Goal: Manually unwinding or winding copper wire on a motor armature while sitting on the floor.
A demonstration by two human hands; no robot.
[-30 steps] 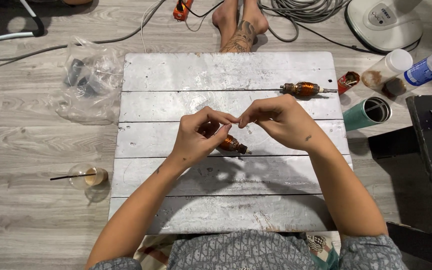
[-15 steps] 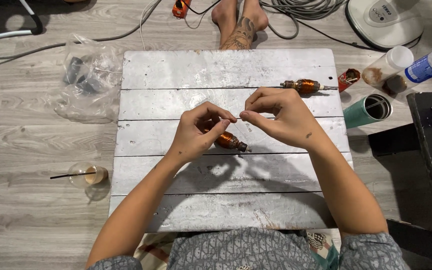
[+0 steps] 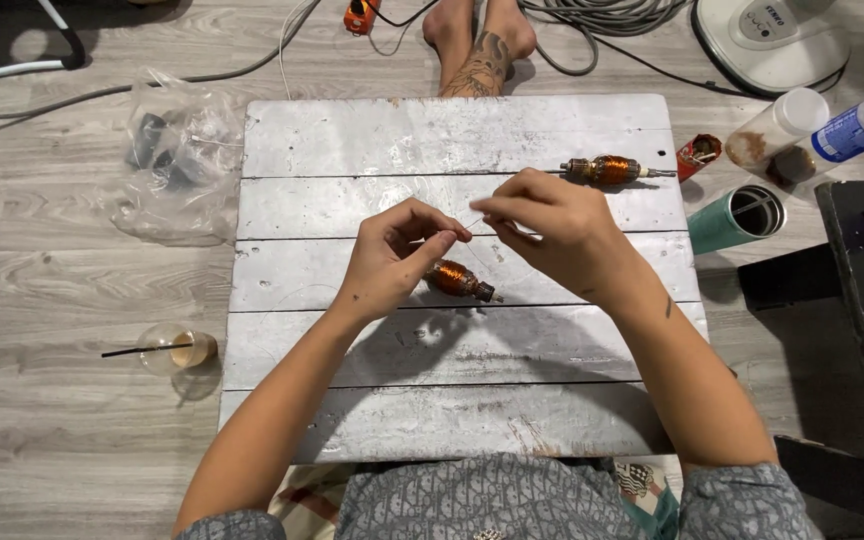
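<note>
Since a moment ago the copper-wound armature (image 3: 460, 280) is gripped lower by the left hand (image 3: 392, 262), while a thin wire (image 3: 474, 222) is pinched by the right hand (image 3: 547, 222), so the winding work continues.

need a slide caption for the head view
Both hands, left hand and right hand, pinch a fine wire above a copper-wound motor armature on a white plank board; a second armature lies behind.

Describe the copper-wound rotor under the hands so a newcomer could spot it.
Start at the grey plank board on the wood floor. Near its middle, just below the left hand, lies a small copper-wound rotor. Its twin lies untouched at the board's far right edge.
</note>
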